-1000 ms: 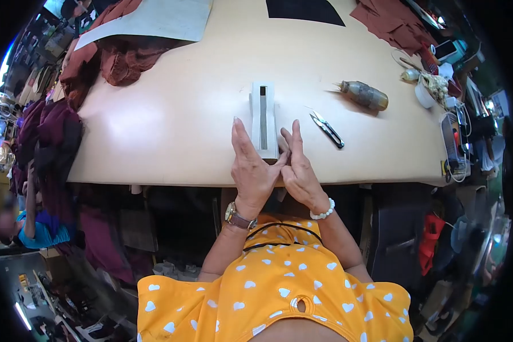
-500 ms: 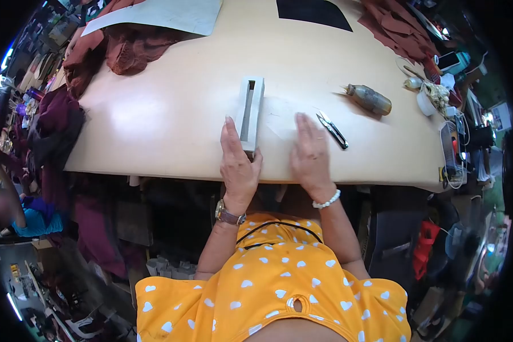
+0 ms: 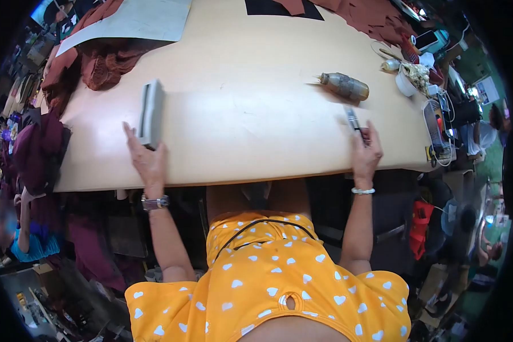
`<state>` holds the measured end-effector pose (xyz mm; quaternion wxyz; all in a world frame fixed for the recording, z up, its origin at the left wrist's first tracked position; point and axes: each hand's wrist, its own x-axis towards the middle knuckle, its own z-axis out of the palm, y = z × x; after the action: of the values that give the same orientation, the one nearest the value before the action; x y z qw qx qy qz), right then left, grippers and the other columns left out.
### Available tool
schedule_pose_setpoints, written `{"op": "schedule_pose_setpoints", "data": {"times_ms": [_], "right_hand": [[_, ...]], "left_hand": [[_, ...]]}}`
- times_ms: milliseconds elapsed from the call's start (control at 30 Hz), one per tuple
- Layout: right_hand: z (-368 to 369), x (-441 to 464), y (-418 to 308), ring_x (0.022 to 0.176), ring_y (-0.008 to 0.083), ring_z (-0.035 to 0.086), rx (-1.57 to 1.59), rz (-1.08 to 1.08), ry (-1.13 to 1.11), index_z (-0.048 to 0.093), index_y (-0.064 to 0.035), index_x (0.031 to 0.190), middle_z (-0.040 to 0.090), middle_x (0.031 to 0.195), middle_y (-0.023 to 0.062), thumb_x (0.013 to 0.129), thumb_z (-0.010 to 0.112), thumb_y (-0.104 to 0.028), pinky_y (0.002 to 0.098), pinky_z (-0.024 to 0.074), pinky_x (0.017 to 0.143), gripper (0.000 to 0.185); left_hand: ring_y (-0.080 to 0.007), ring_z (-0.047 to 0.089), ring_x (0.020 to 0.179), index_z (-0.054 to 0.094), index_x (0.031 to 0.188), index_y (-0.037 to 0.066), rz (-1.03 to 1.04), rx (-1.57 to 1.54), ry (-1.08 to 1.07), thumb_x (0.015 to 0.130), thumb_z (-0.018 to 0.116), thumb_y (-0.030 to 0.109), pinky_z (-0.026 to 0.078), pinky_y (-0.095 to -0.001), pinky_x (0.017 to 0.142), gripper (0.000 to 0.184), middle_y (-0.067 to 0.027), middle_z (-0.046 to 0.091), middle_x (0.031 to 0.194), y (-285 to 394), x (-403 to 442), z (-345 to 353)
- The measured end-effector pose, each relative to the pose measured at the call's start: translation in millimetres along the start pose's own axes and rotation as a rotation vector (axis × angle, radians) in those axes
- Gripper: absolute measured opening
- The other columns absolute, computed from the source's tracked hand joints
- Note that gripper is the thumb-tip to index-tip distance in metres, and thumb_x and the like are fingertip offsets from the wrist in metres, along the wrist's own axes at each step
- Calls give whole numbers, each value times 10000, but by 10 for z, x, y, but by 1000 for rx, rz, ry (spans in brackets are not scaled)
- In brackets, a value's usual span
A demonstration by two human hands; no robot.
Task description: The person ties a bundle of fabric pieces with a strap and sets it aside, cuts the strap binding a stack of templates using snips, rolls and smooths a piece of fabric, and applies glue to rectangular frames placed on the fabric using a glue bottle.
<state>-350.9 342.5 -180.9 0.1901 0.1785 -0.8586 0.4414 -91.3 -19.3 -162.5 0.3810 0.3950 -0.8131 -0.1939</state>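
At the left of the table, a long pale grey block with a slot along its top (image 3: 150,114) stands blurred by motion. My left hand (image 3: 147,161) holds its near end, with the fingers along the left side and the thumb at the right. On the right, my right hand (image 3: 367,153) has its fingers curled around the handles of small thread snips (image 3: 353,119), whose blades point away from me. Beyond the snips lies a brownish bottle with a thin nozzle (image 3: 346,86), on its side.
Reddish-brown cloth (image 3: 105,67) and a pale sheet (image 3: 137,20) lie at the far left. A black piece (image 3: 282,8) and more brown pieces (image 3: 367,21) are at the far edge. A white cup (image 3: 406,84) and a wire basket (image 3: 437,128) stand at the right.
My left hand has slid the slotted block to the left. My right hand has moved right and taken hold of the thread snips. The view has shifted slightly.
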Motion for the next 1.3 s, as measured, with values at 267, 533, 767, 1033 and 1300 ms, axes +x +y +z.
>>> {"op": "schedule_pose_setpoints", "data": {"times_ms": [267, 533, 767, 1033, 1300], "right_hand": [[-181, 171, 381, 744, 93, 538, 102, 182, 58, 526, 17, 1192, 592, 870, 35, 801, 622, -12, 249, 468, 689, 404], [239, 30, -423, 769, 97, 531, 245, 121, -118, 540, 8, 1172, 574, 863, 21, 801, 611, 5, 237, 454, 714, 378], [680, -388, -1136, 811, 104, 555, 661, 184, -304, 560, -16, 1148, 573, 887, 26, 785, 624, 24, 231, 462, 753, 371], [878, -762, -1617, 807, 200, 602, 582, -194, -363, 560, -2, 1105, 591, 933, 126, 742, 649, 40, 292, 493, 705, 375], [599, -645, -1172, 760, 219, 589, 415, -157, -305, 568, 13, 1085, 592, 916, 135, 764, 665, -64, 304, 492, 693, 344]], "left_hand": [[-375, 390, 1214, 150, 1415, 40, -30, -43, 3, 662, 656, 39, 321, -396, 1014, 908, -270, 382, 1309, -518, 359, -235], [-375, 327, 1260, 100, 1402, -19, -35, 114, 125, 672, 714, 116, 263, -401, 1058, 963, -273, 334, 1347, -469, 292, -170], [-294, 380, 1234, 330, 1321, -36, 116, -90, 196, 729, 714, 102, 303, -401, 1027, 719, -192, 390, 1330, 384, -390, -130], [-66, 572, 809, 563, 1092, -23, -450, -1236, -407, 875, 576, 62, 473, -210, 706, 234, -35, 628, 911, 1082, -762, 529], [-36, 553, 667, 573, 1072, -3, -462, -1020, -541, 907, 525, 75, 432, -168, 545, 189, 11, 595, 782, 1106, -723, 568]]}}
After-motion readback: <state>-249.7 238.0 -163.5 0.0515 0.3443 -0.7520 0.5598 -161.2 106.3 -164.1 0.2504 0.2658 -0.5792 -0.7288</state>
